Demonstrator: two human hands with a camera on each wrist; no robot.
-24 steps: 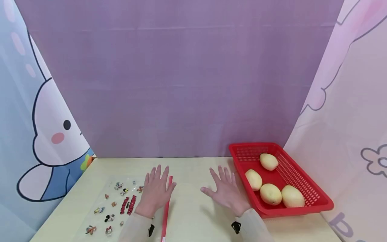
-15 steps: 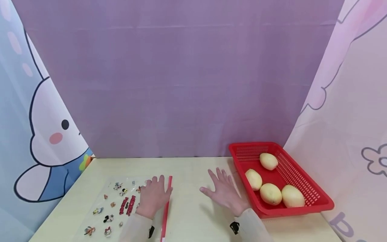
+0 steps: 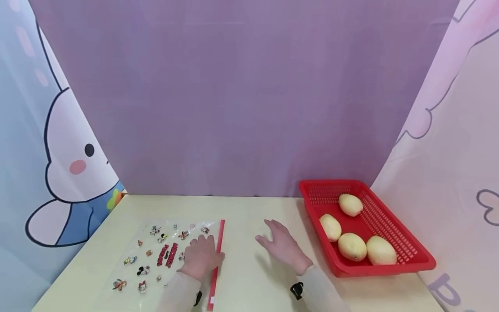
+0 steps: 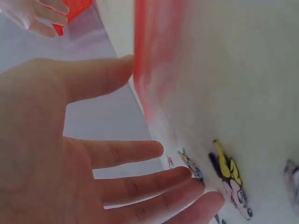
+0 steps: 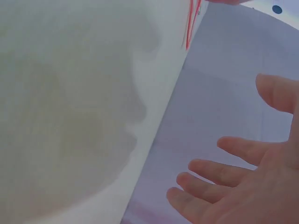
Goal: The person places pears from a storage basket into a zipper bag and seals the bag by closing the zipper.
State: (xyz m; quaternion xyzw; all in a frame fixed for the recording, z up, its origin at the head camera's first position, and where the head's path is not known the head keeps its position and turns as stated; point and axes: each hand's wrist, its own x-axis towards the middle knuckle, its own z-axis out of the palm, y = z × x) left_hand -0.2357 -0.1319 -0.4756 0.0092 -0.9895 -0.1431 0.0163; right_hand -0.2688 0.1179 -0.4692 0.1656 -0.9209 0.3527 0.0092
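One bare left hand (image 3: 200, 258) is hovering over a flat, clear plastic bag printed with cartoon figures (image 3: 150, 242), fingers loosely apart and gripping nothing, thumb beside the bag's long red plastic strip (image 3: 214, 284); I am not managing to tell whether it is touching. The bag is lying on the pale tabletop (image 3: 249, 210). I am seeing the bare right hand (image 3: 284, 249) hanging between the bag and a red perforated plastic basket (image 3: 374, 272), fingers apart, holding nothing. Four pale yellow oval fruits (image 3: 352, 247) are sitting inside. I am judging this as getting hold of the bag; next is probably calling for pinching the strip edge.
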